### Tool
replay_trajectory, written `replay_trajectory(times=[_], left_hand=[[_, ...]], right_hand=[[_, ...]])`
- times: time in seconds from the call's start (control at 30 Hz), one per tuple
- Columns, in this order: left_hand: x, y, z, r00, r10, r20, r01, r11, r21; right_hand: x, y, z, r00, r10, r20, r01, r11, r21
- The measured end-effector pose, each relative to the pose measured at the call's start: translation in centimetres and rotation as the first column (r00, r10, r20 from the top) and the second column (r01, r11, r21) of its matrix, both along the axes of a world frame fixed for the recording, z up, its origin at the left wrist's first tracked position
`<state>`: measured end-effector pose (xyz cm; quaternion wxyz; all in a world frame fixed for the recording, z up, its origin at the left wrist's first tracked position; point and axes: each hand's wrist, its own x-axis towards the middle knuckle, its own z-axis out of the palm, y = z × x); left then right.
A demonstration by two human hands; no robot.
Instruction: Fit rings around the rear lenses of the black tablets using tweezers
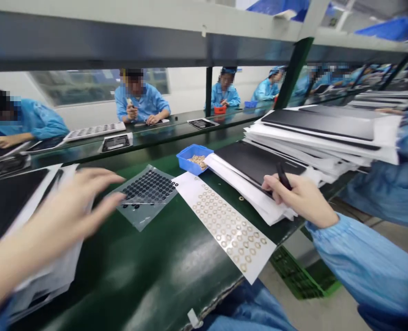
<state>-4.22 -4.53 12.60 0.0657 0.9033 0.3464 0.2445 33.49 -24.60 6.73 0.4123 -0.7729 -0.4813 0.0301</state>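
Over everything runs a grey steel shelf (121, 46), and below it a long green bench top (155, 271) stretches away to co-workers in blue smocks (142, 99) seated across from you, so keep your work close to your own edge. To your right, the stack of black panels in white sleeves (321, 133) overlaps loosely; square it up and keep your forearm clear of its overhanging edges. At its foot, a sleeved black panel (255, 163) lies in front of your right hand (298, 197), whose fingers close around a slim black tool (282, 176). You cannot tell from this view exactly where its tip meets the panel, so grip it low and steady, and brace your hand against the sleeve. Your left hand (69, 207) is blurred, its fingers apart and holding nothing, just beside a clear sheet of round black stickers (148, 188). Keep that sheet flat and free of fingerprints. A white strip of gold-coloured rings (229, 225) lies between your hands, near a blue bin (194, 158) of small gold-coloured parts (199, 161). One loose ring (241, 198) sits on the bench just off the strip, so move it out of the way before it slips beneath the panel.
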Motion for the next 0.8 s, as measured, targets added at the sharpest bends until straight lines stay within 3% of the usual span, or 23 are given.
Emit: replay_trajectory(times=[0.07, 0.13, 0.2, 0.23, 0.3, 0.4, 0.47, 0.53, 0.67, 0.8], left_hand=[[6.5, -3.7, -2.1, 0.968, -0.228, 0.108, 0.243, 0.956, -0.167], [12.2, -6.2, -4.2, 0.908, -0.313, 0.28, 0.412, 0.793, -0.448], [16.8, -7.3, -5.8, 0.878, -0.144, 0.457, 0.468, 0.464, -0.753], [18.8, -7.5, -6.4, 0.876, -0.084, 0.475, 0.471, 0.367, -0.802], [22.1, -7.6, -7.3, 0.888, 0.004, 0.459, 0.447, 0.22, -0.867], [25.7, -7.5, -8.1, 0.914, 0.092, 0.395, 0.389, 0.078, -0.918], [27.3, -7.7, -8.3, 0.914, 0.165, 0.371, 0.374, 0.011, -0.927], [28.5, -8.0, -8.4, 0.898, 0.242, 0.368, 0.382, -0.012, -0.924], [30.4, -8.6, -8.6, 0.859, 0.378, 0.345, 0.375, -0.006, -0.927], [31.6, -8.5, -8.8, 0.837, 0.454, 0.306, 0.349, -0.012, -0.937]], right_hand=[[2.8, -0.9, 0.4, 0.947, -0.172, 0.271, 0.19, 0.981, -0.042], [5.9, -1.9, 0.6, 0.883, -0.315, 0.347, 0.363, 0.928, -0.081], [8.5, -3.2, 0.1, 0.845, -0.438, 0.306, 0.489, 0.865, -0.112], [9.5, -3.8, -0.4, 0.833, -0.484, 0.269, 0.527, 0.841, -0.119], [10.9, -4.9, -1.8, 0.823, -0.539, 0.179, 0.563, 0.815, -0.137], [12.1, -5.9, -4.1, 0.826, -0.564, 0.016, 0.558, 0.814, -0.162], [12.6, -6.2, -5.4, 0.828, -0.551, -0.101, 0.531, 0.83, -0.17], [13.0, -6.1, -6.4, 0.832, -0.504, -0.231, 0.474, 0.863, -0.173], [13.4, -5.4, -7.1, 0.801, -0.351, -0.484, 0.338, 0.934, -0.119], [13.3, -4.5, -6.4, 0.708, -0.19, -0.68, 0.242, 0.97, -0.02]])
